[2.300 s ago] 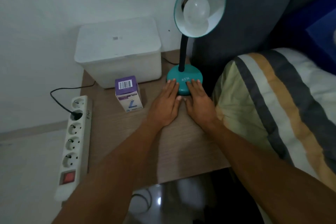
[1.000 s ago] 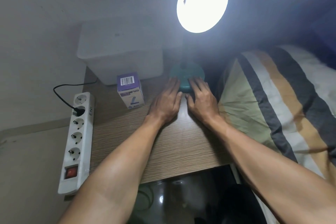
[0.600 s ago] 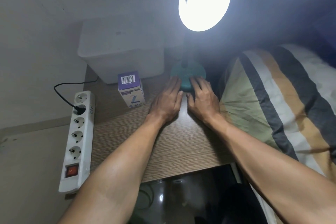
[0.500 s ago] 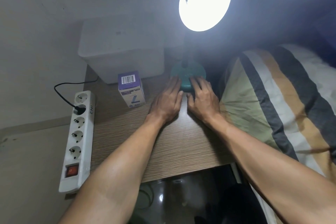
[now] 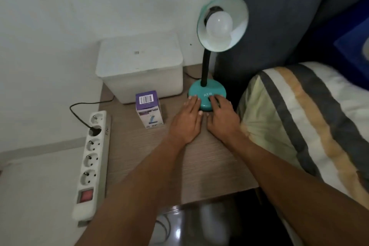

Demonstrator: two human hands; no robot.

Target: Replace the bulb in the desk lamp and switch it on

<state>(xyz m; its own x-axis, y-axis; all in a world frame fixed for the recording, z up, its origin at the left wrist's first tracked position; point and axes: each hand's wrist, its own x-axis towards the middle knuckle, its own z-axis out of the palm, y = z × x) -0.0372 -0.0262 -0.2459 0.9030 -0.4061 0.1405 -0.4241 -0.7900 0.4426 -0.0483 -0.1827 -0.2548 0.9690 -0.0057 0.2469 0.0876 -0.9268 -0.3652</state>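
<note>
A teal desk lamp stands at the back of the wooden bedside table (image 5: 151,156), its round base (image 5: 207,91) near the bed. A white bulb (image 5: 219,24) sits in the teal shade (image 5: 238,16) and is unlit. My left hand (image 5: 186,120) lies flat on the table, fingertips touching the left front of the base. My right hand (image 5: 222,118) lies flat beside it, its fingers resting on the front of the base over the switch. Neither hand holds anything. A purple and white bulb box (image 5: 149,109) stands upright left of my left hand.
A white lidded bin (image 5: 139,66) stands behind the bulb box against the wall. A white power strip (image 5: 91,162) with a red switch and one black plug lies along the table's left edge. A striped pillow (image 5: 299,122) and dark headboard lie to the right.
The lamp was off, then lit brightly, and is now off again. Both hands stayed at the base, with the right fingers on the switch. The camera view shifted slightly.
</note>
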